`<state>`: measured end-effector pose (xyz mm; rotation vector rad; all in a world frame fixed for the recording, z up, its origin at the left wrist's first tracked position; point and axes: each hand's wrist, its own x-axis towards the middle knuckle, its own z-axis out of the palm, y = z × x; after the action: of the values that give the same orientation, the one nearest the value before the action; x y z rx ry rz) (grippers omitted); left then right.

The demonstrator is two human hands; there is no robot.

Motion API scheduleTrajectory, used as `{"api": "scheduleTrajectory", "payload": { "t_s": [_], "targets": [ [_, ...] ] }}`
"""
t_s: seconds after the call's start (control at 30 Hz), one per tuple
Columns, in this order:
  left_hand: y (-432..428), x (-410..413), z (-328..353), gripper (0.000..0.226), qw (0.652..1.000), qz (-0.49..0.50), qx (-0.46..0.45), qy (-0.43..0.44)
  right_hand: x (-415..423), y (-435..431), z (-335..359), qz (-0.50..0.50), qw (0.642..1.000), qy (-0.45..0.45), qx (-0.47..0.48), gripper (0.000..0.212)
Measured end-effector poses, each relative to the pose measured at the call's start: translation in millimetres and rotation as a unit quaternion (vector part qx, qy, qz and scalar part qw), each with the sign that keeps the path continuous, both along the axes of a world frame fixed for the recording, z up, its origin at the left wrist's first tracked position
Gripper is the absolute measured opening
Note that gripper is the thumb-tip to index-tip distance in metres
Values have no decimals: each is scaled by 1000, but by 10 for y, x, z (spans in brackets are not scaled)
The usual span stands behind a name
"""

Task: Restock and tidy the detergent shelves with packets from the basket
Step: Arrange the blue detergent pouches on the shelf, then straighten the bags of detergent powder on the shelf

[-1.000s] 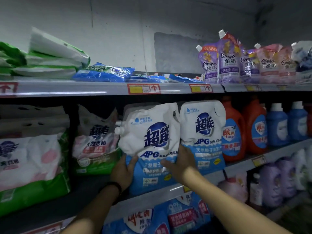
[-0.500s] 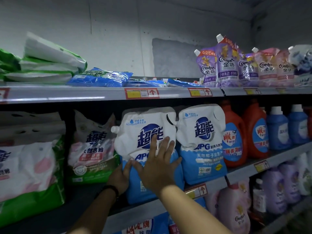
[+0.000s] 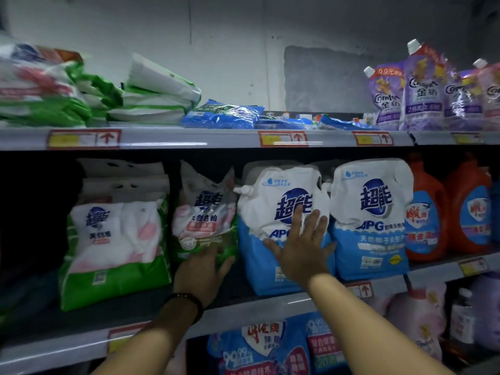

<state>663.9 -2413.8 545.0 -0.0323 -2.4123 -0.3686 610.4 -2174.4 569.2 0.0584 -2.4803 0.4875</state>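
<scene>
On the middle shelf [image 3: 243, 307], the white-and-blue detergent pouch [image 3: 273, 226] stands upright under the right hand [image 3: 300, 255] — fingers spread flat, gripping nothing. Left hand [image 3: 201, 272], fingers loosely open, touches the pink-and-green packet [image 3: 205, 212] — leftward.

The setting is a retail shop, in the laundry-product aisle. Tiered metal shelves [image 3: 230, 139] run against a plain wall. Each shelf edge carries red-framed price tags [image 3: 282, 138] with arrows pointing up. Identical goods stand grouped in rows: white-and-blue detergent pouches [image 3: 370, 217], orange jugs [image 3: 426, 212], purple softener refill bags [image 3: 422, 90] and green-and-white powder packets [image 3: 116, 247].
</scene>
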Motion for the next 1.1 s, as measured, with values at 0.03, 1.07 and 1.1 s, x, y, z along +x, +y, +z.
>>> {"api": "scheduleTrajectory", "payload": {
  "t_s": [0.03, 1.07, 1.1],
  "targets": [
    [-234, 156, -22, 40, 998, 22, -56, 29, 7, 12, 8, 2, 1000, -2, 3, 117],
    [-1796, 870, -442, 66, 982, 157, -78, 67, -56, -2899, 84, 408, 832, -257, -277, 60],
    [-1801, 871, -442, 66, 983, 156, -76, 67, -60, -2909, 95, 416, 823, -257, -290, 58]
  ]
}}
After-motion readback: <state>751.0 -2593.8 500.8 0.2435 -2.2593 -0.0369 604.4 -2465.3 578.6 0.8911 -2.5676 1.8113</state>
